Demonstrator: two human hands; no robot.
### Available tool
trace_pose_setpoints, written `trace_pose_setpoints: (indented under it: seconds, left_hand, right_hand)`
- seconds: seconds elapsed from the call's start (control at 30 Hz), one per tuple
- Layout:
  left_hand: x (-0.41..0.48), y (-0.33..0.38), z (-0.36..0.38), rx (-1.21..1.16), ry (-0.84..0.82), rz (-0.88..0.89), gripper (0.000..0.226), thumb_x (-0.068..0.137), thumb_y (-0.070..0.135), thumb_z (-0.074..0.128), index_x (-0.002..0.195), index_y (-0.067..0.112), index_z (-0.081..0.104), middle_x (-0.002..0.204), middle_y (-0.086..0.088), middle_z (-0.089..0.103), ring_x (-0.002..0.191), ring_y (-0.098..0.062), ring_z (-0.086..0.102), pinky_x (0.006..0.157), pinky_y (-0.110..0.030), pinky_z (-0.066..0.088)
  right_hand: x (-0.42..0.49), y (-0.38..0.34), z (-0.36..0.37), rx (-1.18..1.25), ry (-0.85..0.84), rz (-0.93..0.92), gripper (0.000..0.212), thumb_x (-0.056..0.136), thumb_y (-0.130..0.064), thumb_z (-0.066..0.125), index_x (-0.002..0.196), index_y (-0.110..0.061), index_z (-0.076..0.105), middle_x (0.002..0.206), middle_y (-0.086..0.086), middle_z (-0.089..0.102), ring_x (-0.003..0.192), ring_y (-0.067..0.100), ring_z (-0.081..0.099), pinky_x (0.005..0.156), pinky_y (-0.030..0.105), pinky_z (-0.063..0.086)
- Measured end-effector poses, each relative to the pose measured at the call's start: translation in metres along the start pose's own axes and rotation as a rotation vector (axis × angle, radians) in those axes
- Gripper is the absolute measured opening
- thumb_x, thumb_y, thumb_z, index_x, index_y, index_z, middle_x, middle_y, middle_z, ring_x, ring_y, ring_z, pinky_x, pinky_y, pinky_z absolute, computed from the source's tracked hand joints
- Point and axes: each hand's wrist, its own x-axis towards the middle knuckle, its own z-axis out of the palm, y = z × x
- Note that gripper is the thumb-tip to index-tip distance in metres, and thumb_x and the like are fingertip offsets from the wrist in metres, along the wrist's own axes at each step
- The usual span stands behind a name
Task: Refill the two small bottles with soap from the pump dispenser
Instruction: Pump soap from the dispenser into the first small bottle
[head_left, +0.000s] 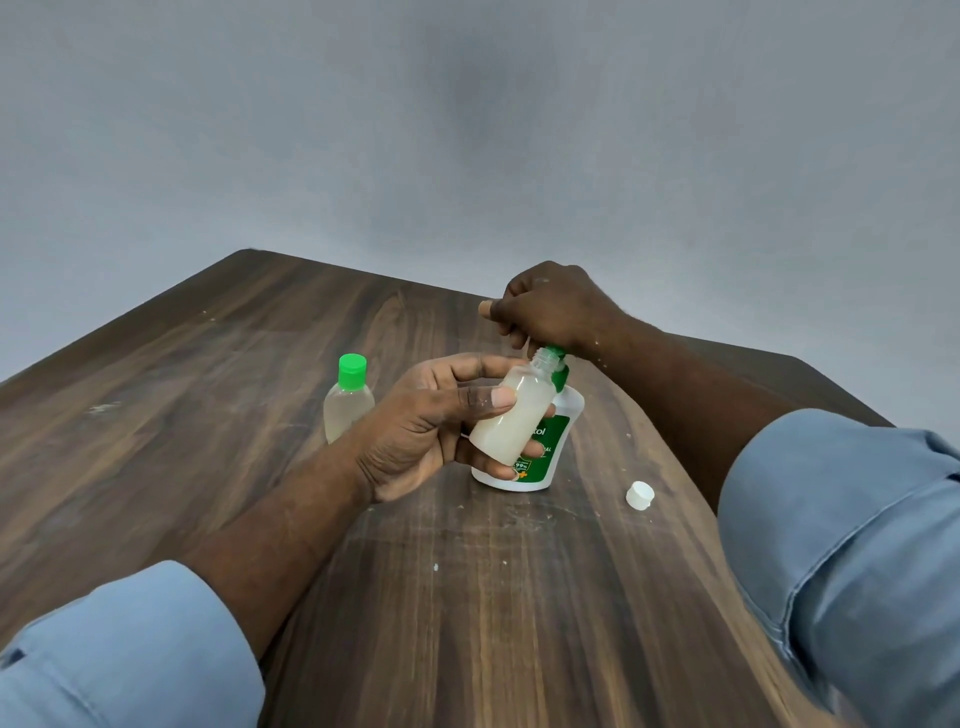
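Your left hand (415, 436) gripped an uncapped small bottle (511, 418) against the pump dispenser (565, 411), whose head your right hand (556, 312) clasped.

My left hand (415, 431) holds the open bottle (511, 415) tilted, its neck at the spout of the dispenser (553, 441). My right hand (550, 306) curls over its top. A capped bottle (347, 400) stands just beyond my left wrist, and a white cap (639, 494) lies beside my right forearm.

Pump dispenser (557, 441) label partly hidden, readable letters "tol", "AL", figure "99%" lower down
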Motion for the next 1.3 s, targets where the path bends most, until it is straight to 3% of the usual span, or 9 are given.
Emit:
trace_pose_setpoints:
  seconds: [0.47,0.63,0.77,0.97,1.13,1.3]
  left_hand:
    - [-0.0016,0.0015,0.0014,0.025,0.001,0.003,0.041,0.092,0.014,0.064,0.133,0.009,0.062,0.128,-0.026,0.069,0.100,-0.043,0.075,0.071,-0.045,0.067]
    - [-0.0024,0.0029,0.0030,-0.014,-0.006,0.019,0.041,0.092,0.012,0.063,0.133,0.006,0.062,0.127,-0.029,0.069,0.096,-0.042,0.075,0.065,-0.042,0.066]
    - [-0.0030,0.0027,0.0025,-0.002,-0.004,0.020,0.041,0.093,0.012,0.063,0.133,0.007,0.061,0.127,-0.028,0.069,0.098,-0.042,0.075,0.066,-0.041,0.066]
    - [-0.0027,0.0018,0.0036,0.004,-0.002,0.007,0.040,0.092,0.012,0.064,0.133,0.008,0.062,0.126,-0.027,0.070,0.097,-0.041,0.076,0.066,-0.042,0.066]
    - [-0.0028,0.0020,0.0038,0.000,-0.010,0.008,0.039,0.093,0.012,0.062,0.132,0.008,0.062,0.127,-0.027,0.070,0.098,-0.041,0.076,0.067,-0.042,0.066]
    - [-0.0022,0.0024,0.0015,0.000,-0.005,0.021,0.043,0.093,0.013,0.063,0.135,0.007,0.060,0.128,-0.028,0.069,0.099,-0.042,0.075,0.068,-0.042,0.066]
  right_hand:
    - [-0.0020,0.0007,0.0050,0.017,0.002,0.026,0.033,0.095,-0.042,0.069,0.077,-0.014,0.074,0.061,-0.006,0.071,0.047,0.000,0.061,0.058,0.021,0.048]
    - [0.0000,-0.0038,-0.0015,-0.065,0.003,-0.019,0.034,0.094,-0.042,0.069,0.078,-0.012,0.075,0.068,-0.003,0.074,0.058,0.006,0.067,0.066,0.028,0.055]
    - [0.0001,-0.0018,0.0029,-0.028,0.014,-0.006,0.036,0.094,-0.044,0.069,0.080,-0.011,0.076,0.065,-0.004,0.073,0.048,0.001,0.063,0.062,0.024,0.053]
    - [-0.0019,0.0012,0.0050,0.043,0.003,0.028,0.036,0.093,-0.043,0.070,0.081,-0.009,0.076,0.063,-0.004,0.073,0.049,0.001,0.062,0.063,0.024,0.052]
    - [-0.0009,-0.0011,0.0017,-0.006,-0.013,0.006,0.037,0.093,-0.043,0.070,0.081,-0.009,0.076,0.067,-0.001,0.075,0.051,0.003,0.063,0.069,0.028,0.057]
    - [0.0017,-0.0031,-0.0004,-0.059,0.015,-0.028,0.037,0.094,-0.045,0.069,0.080,-0.011,0.075,0.066,-0.004,0.074,0.048,0.000,0.062,0.066,0.025,0.055]
